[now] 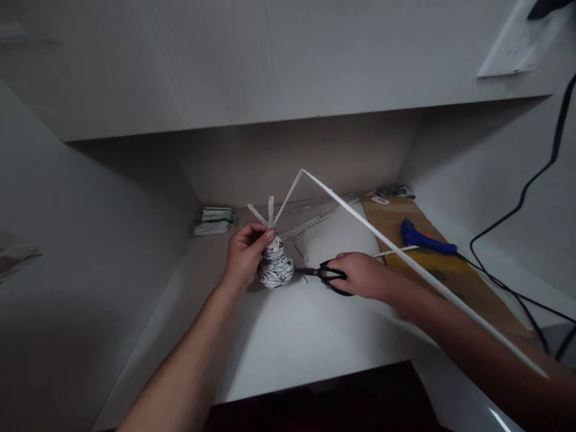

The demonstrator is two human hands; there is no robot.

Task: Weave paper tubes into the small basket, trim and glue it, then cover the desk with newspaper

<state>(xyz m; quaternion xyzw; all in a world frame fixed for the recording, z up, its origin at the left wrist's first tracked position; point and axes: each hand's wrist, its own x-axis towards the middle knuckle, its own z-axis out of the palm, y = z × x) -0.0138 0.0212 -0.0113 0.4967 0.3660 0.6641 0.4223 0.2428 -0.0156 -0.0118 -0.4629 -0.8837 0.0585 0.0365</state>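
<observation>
A woven, gourd-shaped piece of printed paper strips point(276, 270) stands on the white surface. My left hand point(246, 249) pinches its narrow neck. Two short white ends and one long white paper strip point(360, 217) rise from the neck; the long one bends at a peak and runs down to the right across my right forearm. My right hand point(355, 275) is closed on the handles of black scissors point(327, 274). The scissors point left, with their tips close to the woven body; whether they touch it I cannot tell.
Cardboard point(434, 270) lies at the right, bearing a blue glue gun point(425, 240) with a black cable. Behind the woven piece are several thin sticks point(315, 217). A white and green packet point(213, 221) sits at the back left. Panels enclose the sides and back.
</observation>
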